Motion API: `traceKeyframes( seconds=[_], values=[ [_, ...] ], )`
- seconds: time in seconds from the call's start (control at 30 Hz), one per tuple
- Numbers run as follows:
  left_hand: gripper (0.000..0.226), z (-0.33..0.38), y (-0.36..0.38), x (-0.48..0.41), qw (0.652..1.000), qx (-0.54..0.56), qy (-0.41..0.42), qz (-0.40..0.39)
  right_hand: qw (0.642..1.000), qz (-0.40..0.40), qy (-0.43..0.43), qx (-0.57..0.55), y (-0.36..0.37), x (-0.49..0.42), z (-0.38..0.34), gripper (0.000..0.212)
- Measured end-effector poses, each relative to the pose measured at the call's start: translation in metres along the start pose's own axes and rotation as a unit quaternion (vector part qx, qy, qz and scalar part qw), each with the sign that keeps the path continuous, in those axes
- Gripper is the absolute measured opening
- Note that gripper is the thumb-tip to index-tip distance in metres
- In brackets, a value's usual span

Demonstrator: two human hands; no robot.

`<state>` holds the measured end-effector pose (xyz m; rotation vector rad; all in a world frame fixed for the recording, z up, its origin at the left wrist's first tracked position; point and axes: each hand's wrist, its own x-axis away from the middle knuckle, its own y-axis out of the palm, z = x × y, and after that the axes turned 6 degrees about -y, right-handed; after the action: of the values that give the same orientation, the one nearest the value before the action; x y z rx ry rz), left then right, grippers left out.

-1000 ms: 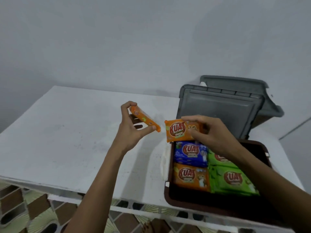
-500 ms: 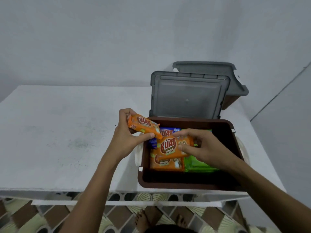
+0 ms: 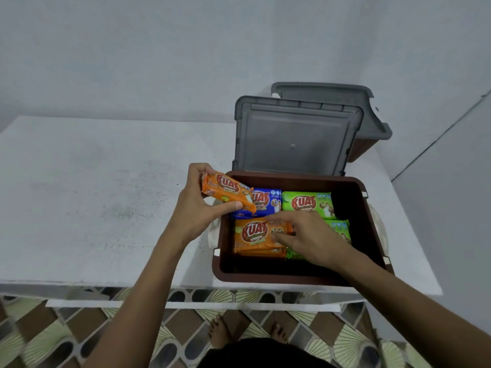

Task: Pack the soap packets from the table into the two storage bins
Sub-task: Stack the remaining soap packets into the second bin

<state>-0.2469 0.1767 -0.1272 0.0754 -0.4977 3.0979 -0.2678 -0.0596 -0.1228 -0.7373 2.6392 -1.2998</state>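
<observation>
- The left hand (image 3: pixel 198 208) holds an orange packet (image 3: pixel 228 193) over the left rim of the bin (image 3: pixel 279 278). The thumb is under the packet's near edge and the fingers curl round its far left end.
- That packet is tilted, with its right end lower, and it hangs over part of the blue packet (image 3: pixel 268 201).
- The right hand (image 3: pixel 305 237) reaches into the bin and pinches the right end of the top packet (image 3: pixel 255 235) between thumb and forefinger. The other fingers are loosely bent.
- The top packet (also orange) lies flat on at least one more orange one in the bin's near left corner.
- The blue packet lies flat in the far left corner, just behind the orange pile.
- A green packet (image 3: pixel 308 204) lies beside the blue one. A second green packet (image 3: pixel 341 229) lies nearer, partly hidden under the right hand.
- A dark strip of the bin's floor shows along its right wall and along its near wall.
- The bin's grey lid (image 3: pixel 295 136) stands open behind it, in front of a second bin (image 3: pixel 358 150) that has a grey lid of its own (image 3: pixel 324 94).
- Both bins stand at the right end of a white table (image 3: pixel 93 195).
- Below the table edge are patterned floor tiles (image 3: pixel 79 328) and the person's bare feet (image 3: pixel 220 330).
</observation>
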Motion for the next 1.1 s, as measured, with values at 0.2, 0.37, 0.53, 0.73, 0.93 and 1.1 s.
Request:
traceKeyframes(
  seconds=[0.2, 0.37, 0.53, 0.73, 0.93, 1.1],
  values=[
    [0.064, -0.001, 0.0, -0.001, 1.0, -0.007, 0.005, 0.001, 0.999, 0.021, -0.002, 0.035, 0.015, -0.005, -0.004, 0.041],
    [0.064, -0.002, -0.001, -0.001, 1.0, -0.007, 0.007, 0.002, 0.998, 0.028, 0.003, 0.059, 0.024, -0.007, -0.001, 0.039],
    [0.061, -0.004, 0.0, 0.001, 1.0, 0.02, 0.011, 0.011, 0.997, 0.022, -0.003, 0.073, 0.026, -0.007, -0.003, 0.038],
    [0.06, -0.005, 0.001, 0.002, 0.999, 0.015, 0.03, 0.013, 0.997, 0.016, 0.002, 0.073, 0.018, -0.005, -0.007, 0.037],
    [0.061, -0.001, 0.002, 0.007, 0.998, 0.017, 0.061, 0.012, 0.993, 0.105, 0.046, -0.002, -0.003, -0.009, -0.022, 0.038],
    [0.06, 0.004, 0.009, 0.013, 0.996, 0.033, 0.078, -0.019, 0.91, 0.098, 0.075, -0.397, -0.008, -0.014, -0.031, 0.038]
  ],
)
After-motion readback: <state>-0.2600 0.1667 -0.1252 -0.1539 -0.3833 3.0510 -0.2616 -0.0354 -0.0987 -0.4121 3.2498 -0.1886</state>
